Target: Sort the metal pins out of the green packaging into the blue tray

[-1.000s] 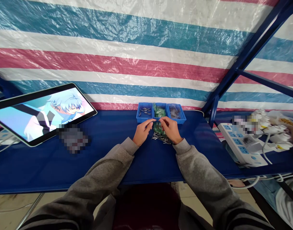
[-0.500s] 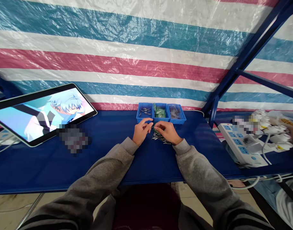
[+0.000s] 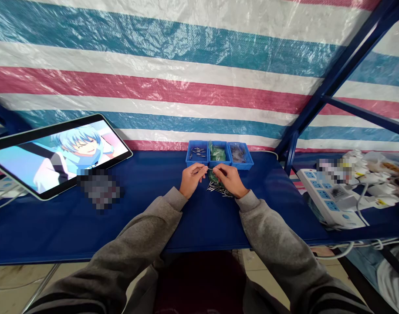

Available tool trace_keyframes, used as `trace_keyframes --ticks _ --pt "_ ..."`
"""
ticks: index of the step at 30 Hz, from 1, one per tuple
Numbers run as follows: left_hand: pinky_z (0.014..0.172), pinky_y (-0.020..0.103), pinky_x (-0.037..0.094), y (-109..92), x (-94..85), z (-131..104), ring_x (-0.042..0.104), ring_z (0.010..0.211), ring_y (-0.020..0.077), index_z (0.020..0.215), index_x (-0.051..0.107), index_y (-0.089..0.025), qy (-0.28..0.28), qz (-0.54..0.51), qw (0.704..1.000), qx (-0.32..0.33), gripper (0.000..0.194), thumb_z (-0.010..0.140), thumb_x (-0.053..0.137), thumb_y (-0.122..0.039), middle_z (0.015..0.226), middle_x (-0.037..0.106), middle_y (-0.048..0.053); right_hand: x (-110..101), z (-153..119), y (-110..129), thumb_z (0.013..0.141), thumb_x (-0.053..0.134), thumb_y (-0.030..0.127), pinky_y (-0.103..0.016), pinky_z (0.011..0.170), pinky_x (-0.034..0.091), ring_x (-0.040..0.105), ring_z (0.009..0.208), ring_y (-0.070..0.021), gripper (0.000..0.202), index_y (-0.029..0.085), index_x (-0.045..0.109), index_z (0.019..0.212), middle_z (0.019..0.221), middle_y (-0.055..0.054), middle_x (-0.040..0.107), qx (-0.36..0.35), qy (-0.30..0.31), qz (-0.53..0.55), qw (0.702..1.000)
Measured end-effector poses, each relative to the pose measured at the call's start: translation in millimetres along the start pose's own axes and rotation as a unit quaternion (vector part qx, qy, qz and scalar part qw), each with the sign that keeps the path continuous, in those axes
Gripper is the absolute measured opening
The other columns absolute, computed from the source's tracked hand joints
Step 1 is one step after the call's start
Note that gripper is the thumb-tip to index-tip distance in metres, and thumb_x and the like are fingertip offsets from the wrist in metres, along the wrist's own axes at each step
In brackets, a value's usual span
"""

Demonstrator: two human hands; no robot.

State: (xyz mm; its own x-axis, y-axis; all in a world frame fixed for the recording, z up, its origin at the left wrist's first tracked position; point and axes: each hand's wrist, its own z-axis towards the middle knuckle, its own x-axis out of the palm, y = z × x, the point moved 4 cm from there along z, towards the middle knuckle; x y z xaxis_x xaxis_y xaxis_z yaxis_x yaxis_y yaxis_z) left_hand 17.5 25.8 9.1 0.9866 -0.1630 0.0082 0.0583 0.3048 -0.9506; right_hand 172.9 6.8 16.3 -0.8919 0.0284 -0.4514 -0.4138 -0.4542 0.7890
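My left hand [image 3: 191, 179] and my right hand [image 3: 230, 179] face each other above the table, fingertips pinched. A thin metal rod [image 3: 210, 169] spans the small gap between them, one end in each pinch. Its exact kind is too small to make out. Below and partly behind my right hand lies a pile of similar thin metal rods [image 3: 218, 189] with a bit of green plastic [image 3: 213, 177]. Just beyond my hands three blue bins stand side by side: a left bin [image 3: 197, 164] with several rods, a middle bin with green packets [image 3: 218, 153], and a right bin with a clear bag [image 3: 238, 152].
A tablet [image 3: 82, 148] playing a cartoon leans at the left, a blurred patch [image 3: 102, 189] beside it. White power strips [image 3: 330, 198] with plugs and cables lie at the right, near another person's hand. A blue frame post [image 3: 291, 150] and striped sheeting [image 3: 199, 91] stand behind.
My left fingers have closed into a pinch, where the index finger was raised before. Both hands have shifted very slightly, and the rod now bridges them. The picture on the tablet differs.
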Motion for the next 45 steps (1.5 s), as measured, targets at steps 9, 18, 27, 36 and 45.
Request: trace_keyframes --ticks 9,18,27,36,45 --pt "0.044 0.02 0.042 0.5 -0.3 -1.0 0.051 0.051 0.0086 0.074 0.069 -0.014 -0.008 0.02 1.0 0.016 0.028 0.077 0.07 -0.042 0.065 0.063 0.002 1.3 0.0 -1.0 0.092 0.049 0.044 -0.026 0.057 0.042 0.052 0.058 -0.0137 0.03 0.019 0.062 0.08 0.068 -0.002 0.06 -0.02 -0.008 -0.013 1.0" --pt "0.051 0.022 0.048 4.3 -1.5 -0.9 0.061 0.068 0.0143 0.098 0.07 -0.014 0.012 0.047 0.998 0.028 0.032 0.086 0.06 -0.043 0.088 0.071 0.008 -1.3 0.6 -3.8 0.092 0.049 0.039 -0.026 0.057 0.043 0.055 0.057 -0.0143 0.028 0.018 0.067 0.088 0.066 -0.002 0.063 0.003 -0.04 -0.045 0.998" --pt "0.058 0.024 0.043 2.1 -5.5 1.1 0.054 0.057 0.0122 0.1 0.071 -0.017 0.03 0.167 0.982 0.083 0.031 0.086 0.061 -0.043 0.067 0.064 0.001 -5.5 -1.0 0.2 0.089 0.055 0.037 -0.028 0.06 0.047 0.056 0.058 -0.0148 0.023 0.018 0.067 0.097 0.073 -0.003 0.064 -0.03 -0.063 -0.013 0.997" --pt "0.054 0.023 0.039 -5.9 -4.8 -0.7 0.047 0.048 0.0101 0.099 0.066 -0.017 0.03 0.14 0.988 0.053 0.028 0.087 0.059 -0.042 0.053 0.056 -0.004 0.0 -0.6 2.3 0.091 0.053 0.044 -0.027 0.057 0.043 0.054 0.058 -0.0144 0.029 0.019 0.063 0.079 0.068 -0.002 0.062 -0.041 -0.016 -0.01 0.999" --pt "0.059 0.024 0.042 -6.0 -8.0 7.5 0.053 0.057 0.0121 0.067 0.062 -0.016 0.016 0.18 0.979 0.092 0.037 0.087 0.056 -0.047 0.061 0.059 0.0 -4.9 0.7 1.5 0.095 0.039 0.054 -0.026 0.056 0.04 0.052 0.054 -0.0135 0.047 0.019 0.059 0.07 0.057 0.0 0.055 0.007 -0.045 -0.04 0.998"
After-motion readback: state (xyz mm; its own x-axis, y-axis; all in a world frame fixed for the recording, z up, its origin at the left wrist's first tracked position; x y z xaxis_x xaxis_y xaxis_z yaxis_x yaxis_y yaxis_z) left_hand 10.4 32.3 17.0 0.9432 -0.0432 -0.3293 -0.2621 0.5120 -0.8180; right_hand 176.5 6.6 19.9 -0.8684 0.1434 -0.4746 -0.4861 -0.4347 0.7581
